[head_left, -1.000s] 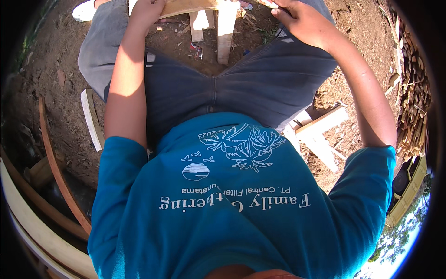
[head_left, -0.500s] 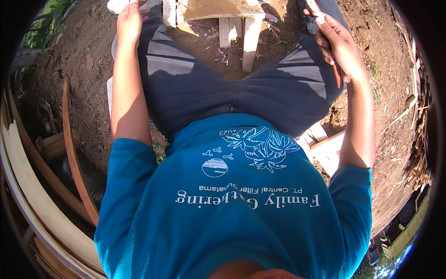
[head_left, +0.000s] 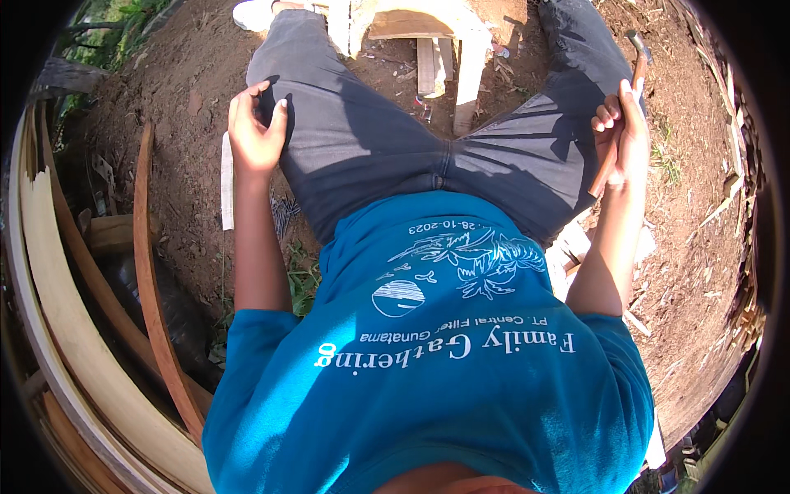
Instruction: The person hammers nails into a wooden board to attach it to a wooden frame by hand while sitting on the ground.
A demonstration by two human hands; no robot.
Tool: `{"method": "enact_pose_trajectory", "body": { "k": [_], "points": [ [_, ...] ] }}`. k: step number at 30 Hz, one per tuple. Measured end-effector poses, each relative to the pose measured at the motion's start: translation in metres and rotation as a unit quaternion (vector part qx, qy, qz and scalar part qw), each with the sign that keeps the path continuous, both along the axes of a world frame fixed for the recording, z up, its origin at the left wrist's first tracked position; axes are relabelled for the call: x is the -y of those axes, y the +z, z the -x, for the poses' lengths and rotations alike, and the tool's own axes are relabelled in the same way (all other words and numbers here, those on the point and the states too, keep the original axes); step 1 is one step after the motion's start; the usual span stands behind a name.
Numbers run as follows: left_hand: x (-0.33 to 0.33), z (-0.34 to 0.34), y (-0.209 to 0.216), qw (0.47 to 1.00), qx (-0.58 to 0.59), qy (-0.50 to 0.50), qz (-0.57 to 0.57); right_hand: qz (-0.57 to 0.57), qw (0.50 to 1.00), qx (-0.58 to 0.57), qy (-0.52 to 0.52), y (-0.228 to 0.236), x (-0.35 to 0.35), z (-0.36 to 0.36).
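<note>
while the left hand [head_left: 257,136] is at the outer edge of the dark grey trousers [head_left: 370,140], fingers and thumb apart, nothing seen in it, the right hand [head_left: 621,136] has its grip clamped round the handle of a hammer [head_left: 640,70]. hammer is on the right of the scene, by the outer side of the right thigh. long axis slants: head far and a little right of the grip, butt end near and a little left. right hand the nearer one, being on the tool; left hand well apart, across both thighs. low wooden bench [head_left: 467,86] stands far, between the legs, left of the hammer head, not touching it. pale wood strip [head_left: 227,185] on the ground beside the left hand; reddish plank [head_left: 148,263] further left. whether the left hand touches cloth, cannot tell.
</note>
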State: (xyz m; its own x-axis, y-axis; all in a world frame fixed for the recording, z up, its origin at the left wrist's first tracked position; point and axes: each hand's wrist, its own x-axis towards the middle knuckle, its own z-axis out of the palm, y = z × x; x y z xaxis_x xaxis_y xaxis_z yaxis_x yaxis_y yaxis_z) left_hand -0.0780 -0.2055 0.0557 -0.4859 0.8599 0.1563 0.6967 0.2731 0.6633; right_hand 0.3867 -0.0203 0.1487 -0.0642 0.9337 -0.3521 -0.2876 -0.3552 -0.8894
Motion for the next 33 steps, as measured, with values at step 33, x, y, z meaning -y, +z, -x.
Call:
{"method": "enact_pose_trajectory", "body": {
  "k": [33],
  "points": [
    [-0.239,-0.100,0.013,0.930,-0.308,-0.197,-0.041,0.111,0.649,0.576,-0.485,-0.156,0.231,-0.312]
  ]
}}
